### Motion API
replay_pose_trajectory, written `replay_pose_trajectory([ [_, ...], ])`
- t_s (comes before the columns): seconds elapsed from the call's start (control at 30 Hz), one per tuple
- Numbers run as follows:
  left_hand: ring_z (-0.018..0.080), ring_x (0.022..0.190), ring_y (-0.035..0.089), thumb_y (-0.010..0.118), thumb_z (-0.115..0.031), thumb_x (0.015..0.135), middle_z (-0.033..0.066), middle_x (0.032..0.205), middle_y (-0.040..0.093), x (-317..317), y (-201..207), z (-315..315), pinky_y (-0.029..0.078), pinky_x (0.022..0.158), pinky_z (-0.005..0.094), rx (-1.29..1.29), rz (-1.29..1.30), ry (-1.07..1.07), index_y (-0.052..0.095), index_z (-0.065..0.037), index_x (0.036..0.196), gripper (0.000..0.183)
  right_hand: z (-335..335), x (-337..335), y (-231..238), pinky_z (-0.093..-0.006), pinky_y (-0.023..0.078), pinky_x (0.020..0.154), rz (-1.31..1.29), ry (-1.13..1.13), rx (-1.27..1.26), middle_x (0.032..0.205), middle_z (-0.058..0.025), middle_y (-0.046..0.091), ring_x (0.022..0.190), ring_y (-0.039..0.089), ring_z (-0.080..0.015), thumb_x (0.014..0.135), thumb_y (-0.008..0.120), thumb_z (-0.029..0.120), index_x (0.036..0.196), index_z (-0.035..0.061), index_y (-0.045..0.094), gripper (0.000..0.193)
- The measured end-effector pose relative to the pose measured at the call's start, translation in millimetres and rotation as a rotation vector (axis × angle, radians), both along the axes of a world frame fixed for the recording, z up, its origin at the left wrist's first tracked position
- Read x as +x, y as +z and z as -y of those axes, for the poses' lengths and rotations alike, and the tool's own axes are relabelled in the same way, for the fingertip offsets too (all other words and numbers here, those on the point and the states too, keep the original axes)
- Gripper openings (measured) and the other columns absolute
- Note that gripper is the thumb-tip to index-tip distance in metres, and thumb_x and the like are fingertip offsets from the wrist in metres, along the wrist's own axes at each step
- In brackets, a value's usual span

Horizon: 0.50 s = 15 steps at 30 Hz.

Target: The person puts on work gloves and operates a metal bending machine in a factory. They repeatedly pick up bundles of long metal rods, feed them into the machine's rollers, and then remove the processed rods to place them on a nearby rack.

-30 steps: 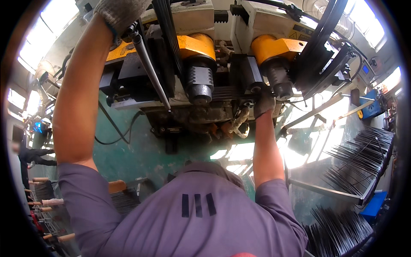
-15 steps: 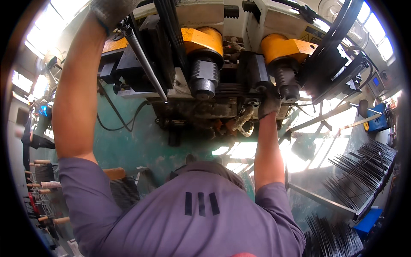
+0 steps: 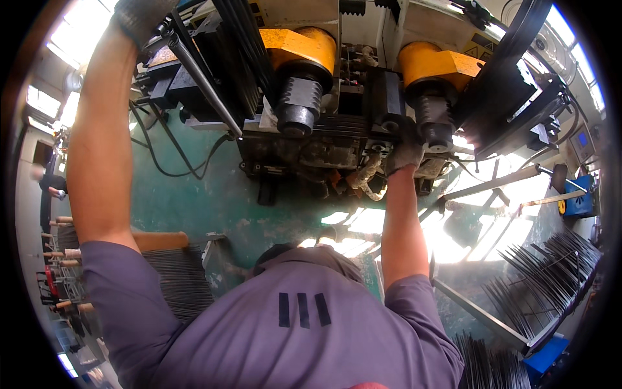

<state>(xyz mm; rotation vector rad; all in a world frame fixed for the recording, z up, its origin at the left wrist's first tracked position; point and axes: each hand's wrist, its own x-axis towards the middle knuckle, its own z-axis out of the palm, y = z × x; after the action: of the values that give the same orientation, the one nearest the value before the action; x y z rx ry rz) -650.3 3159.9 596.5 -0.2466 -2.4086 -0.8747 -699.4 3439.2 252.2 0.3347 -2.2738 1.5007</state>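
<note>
Seemingly underway, nothing visibly finished — grey-gloved left hand [image 3: 144,19] near slanting silver metal rod [image 3: 206,88]; grey-gloved right hand [image 3: 404,154] by black rectangular metal block [image 3: 388,97], between yellow-topped steel cylinders [image 3: 299,107] — fingers' closure impossible to tell.

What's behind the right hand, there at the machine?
Just beyond the right hand, a black block and a toothed cylinder show. The hand covers whatever its fingertips may touch, so that can't be seen.

Gloved hands [image 3: 144,23] [image 3: 404,157]: 2; shirt [image 3: 259,353]: 1; black stripes [image 3: 303,310]: 3.
Yellow machine caps [image 3: 303,48] [image 3: 435,63]: 2; ridged metal cylinders [image 3: 299,104] [image 3: 435,122]: 2; control box [image 3: 583,141] with blue screen: 1.
</note>
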Motion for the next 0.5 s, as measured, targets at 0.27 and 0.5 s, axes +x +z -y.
replay_pose_trajectory([
  [0.27, 0.0209, 0.106, 0.064, 0.053, -0.026, 0.100, 0.0126, 0.112, 0.066, -7.7, 0.4, -0.7, 0.048, 0.098, 0.0320, 0.031, -0.003, -0.009, 0.062, 0.000, 0.123, 0.036, -12.6, -38.7, -71.0, -0.0292, 0.046, 0.091, 0.278, 0.047, -0.637, 0.108, -0.0056, 0.064, 0.104, 0.059, -0.0191, 0.083, 0.051, -0.002, 0.104, 0.0067, 0.070, 0.029],
  [0.5, 0.0248, 0.116, 0.061, 0.038, -0.014, 0.103, 0.0162, 0.123, 0.062, 78.2, -15.0, 55.9, 0.046, 0.106, 0.0357, -0.001, -0.180, 0.110, 0.057, 0.003, 0.131, 0.037, -20.0, 42.3, -29.6, -0.0358, 0.047, 0.086, 0.221, -0.099, -0.891, 0.100, -0.0122, 0.069, 0.095, 0.064, -0.0244, 0.090, 0.062, 0.015, 0.106, 0.0003, 0.067, 0.023],
])
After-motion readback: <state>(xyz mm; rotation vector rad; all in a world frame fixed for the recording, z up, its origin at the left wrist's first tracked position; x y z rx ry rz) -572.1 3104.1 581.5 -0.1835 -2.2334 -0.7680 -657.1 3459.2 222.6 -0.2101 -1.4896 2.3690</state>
